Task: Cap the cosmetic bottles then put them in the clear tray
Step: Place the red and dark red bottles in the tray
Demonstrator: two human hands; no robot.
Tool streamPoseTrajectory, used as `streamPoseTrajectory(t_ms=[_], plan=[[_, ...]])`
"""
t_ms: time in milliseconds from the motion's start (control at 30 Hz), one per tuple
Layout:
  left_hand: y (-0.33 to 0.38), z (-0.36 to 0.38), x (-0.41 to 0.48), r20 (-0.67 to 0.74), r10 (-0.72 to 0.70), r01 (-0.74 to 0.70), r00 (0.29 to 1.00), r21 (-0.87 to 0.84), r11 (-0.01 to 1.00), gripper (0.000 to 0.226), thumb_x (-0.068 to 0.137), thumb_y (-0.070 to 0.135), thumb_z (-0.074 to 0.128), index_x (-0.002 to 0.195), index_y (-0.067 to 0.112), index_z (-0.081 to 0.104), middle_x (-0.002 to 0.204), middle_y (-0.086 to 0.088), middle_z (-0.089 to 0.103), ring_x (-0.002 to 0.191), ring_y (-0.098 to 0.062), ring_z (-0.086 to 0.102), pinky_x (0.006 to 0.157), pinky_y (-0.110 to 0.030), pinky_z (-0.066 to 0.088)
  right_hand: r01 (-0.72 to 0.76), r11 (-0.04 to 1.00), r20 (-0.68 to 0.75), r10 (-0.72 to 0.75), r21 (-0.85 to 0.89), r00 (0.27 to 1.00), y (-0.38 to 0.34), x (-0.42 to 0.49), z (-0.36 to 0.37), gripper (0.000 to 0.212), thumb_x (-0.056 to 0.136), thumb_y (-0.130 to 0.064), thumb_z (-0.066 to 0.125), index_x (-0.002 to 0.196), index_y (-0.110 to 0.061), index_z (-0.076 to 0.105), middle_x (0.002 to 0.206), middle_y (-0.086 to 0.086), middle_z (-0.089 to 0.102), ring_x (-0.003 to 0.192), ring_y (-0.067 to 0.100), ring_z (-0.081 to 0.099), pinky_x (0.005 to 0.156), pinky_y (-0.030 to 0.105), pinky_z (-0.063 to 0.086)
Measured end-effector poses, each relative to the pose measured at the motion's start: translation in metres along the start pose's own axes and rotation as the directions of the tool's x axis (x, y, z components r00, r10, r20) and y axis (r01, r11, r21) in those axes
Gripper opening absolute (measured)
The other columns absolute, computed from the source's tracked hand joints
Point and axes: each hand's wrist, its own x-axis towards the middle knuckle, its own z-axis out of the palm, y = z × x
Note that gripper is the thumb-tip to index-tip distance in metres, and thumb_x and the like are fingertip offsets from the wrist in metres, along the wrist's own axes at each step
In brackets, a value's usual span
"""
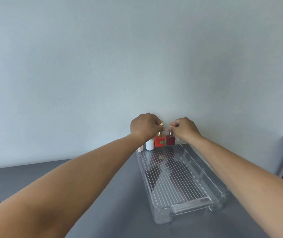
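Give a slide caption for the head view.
Left hand holds gold cap above red bottle; right hand pinches top of dark bottle.

Plain pale grey-blue wall [103, 66] behind a dark grey tabletop [120, 203], soft even light

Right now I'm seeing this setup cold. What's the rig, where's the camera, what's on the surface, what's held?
No machine here: a person works bare-handed. The one picture comes from a wide-angle camera on their head, looking forward and down along both arms. On the grey table lies a long clear tray. By its far end stand a pinkish bottle, a white bottle, an orange-red bottle and a dark red bottle; inside the tray or just behind it, I cannot tell. The left hand grips a gold cap above the orange-red bottle. The right hand pinches at the dark red bottle's top; what it holds is too small to tell.
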Motion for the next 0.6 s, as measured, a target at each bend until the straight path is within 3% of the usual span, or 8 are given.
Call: streamPoseTrajectory(t_ms=[233,400,600], plan=[[-0.005,0.010,0.002,-0.057,0.058,-0.052,0.997,0.114,0.992,0.019,0.079,0.044,0.073,0.092,0.031,0.076,0.095,0.009,0.075,0.093,-0.014,0.065,0.086,-0.037,0.050,-0.016,1.000,0.007,0.016,-0.019,1.000,0.006,0.001,0.008,0.014,0.087,-0.024,0.066,0.073,-0.024,0.068,0.081,-0.004,0.068,0.080,0.018,0.063,0.069,0.029,0.046],[-0.009,0.017,0.003,-0.073,0.059,-0.052,0.996,0.099,0.994,0.021,0.080,0.046,0.071,0.094,0.032,0.076,0.097,0.010,0.075,0.097,-0.013,0.065,0.089,-0.037,0.046,-0.009,1.000,-0.009,0.009,-0.024,1.000,0.008,-0.001,0.011,0.011,0.089,-0.024,0.063,0.080,-0.024,0.068,0.082,-0.007,0.068,0.080,0.017,0.064,0.071,0.030,0.049],[-0.008,0.019,0.004,-0.080,0.053,-0.045,0.995,0.103,0.994,0.024,0.080,0.049,0.070,0.099,0.034,0.075,0.100,0.012,0.075,0.100,-0.012,0.062,0.090,-0.033,0.037,-0.005,1.000,-0.007,0.005,-0.013,1.000,0.008,-0.001,0.011,0.007,0.087,-0.026,0.066,0.089,-0.022,0.071,0.095,-0.003,0.071,0.086,0.016,0.064,0.080,0.034,0.053]])
